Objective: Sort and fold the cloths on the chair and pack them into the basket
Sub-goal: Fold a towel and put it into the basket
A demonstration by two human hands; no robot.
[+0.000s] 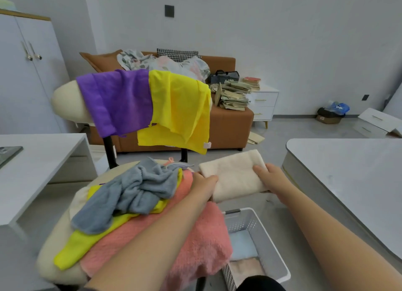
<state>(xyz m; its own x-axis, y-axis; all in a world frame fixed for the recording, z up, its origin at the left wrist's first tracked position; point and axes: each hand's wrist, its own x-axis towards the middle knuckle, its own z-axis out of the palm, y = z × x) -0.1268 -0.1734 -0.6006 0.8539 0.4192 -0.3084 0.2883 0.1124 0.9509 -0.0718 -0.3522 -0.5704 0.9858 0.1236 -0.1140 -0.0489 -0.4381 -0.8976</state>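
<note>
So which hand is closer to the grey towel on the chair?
Left. The left hand grips the cream towel right beside the grey towel; the right hand holds the cream towel's far side.

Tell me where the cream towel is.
Head view, centre-right: the cream towel is held between the left hand and right hand, just past the white basket, beside the pink cloth.

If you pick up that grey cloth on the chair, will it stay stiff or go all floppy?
Probably floppy: the grey cloth lies crumpled in soft folds. It looks thin and fluffy, so it is likely light. It might tug the yellow cloth along, since it lies partly on top of it.
</note>
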